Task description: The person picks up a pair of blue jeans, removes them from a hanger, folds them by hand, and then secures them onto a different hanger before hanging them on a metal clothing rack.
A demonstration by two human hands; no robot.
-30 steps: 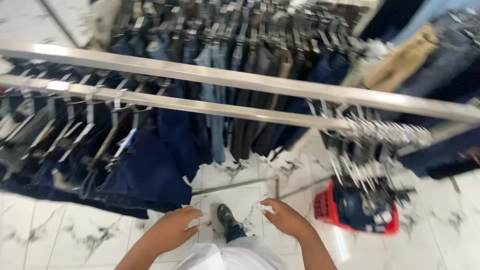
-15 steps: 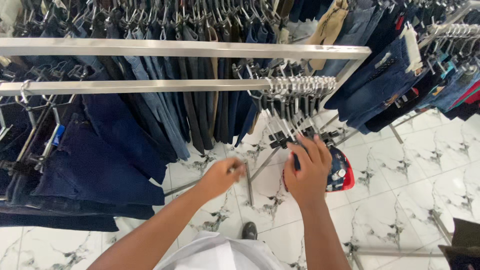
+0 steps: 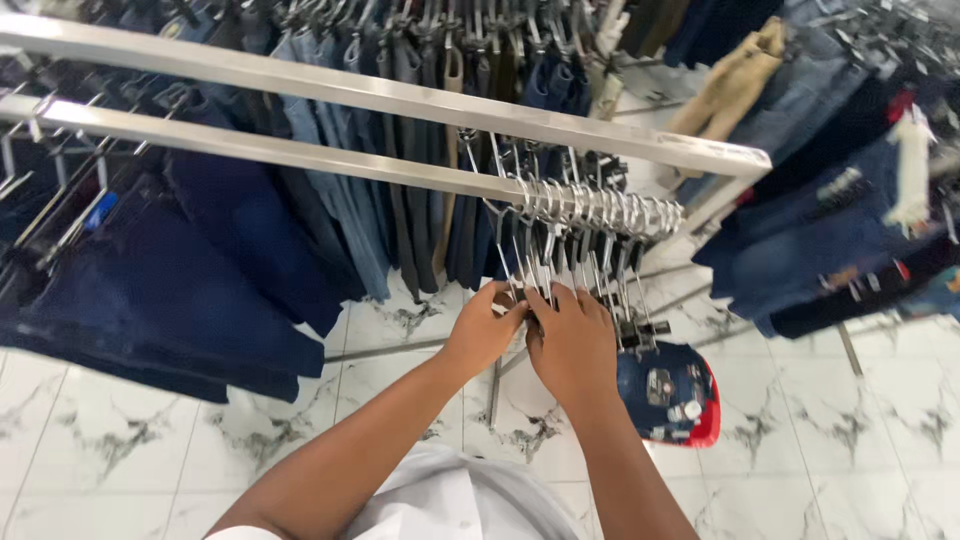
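Both hands (image 3: 535,335) now together on empty hangers (image 3: 585,235).

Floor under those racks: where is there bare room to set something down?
Bare floor shows left of the arms, below the dark jeans, and again at the right beyond the red basket. It is crowded where the left hand and right hand meet the bunched empty hangers on the rail.

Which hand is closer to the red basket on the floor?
Right. The right hand on the empty clip hangers is just beside the red basket; the left hand is farther away.
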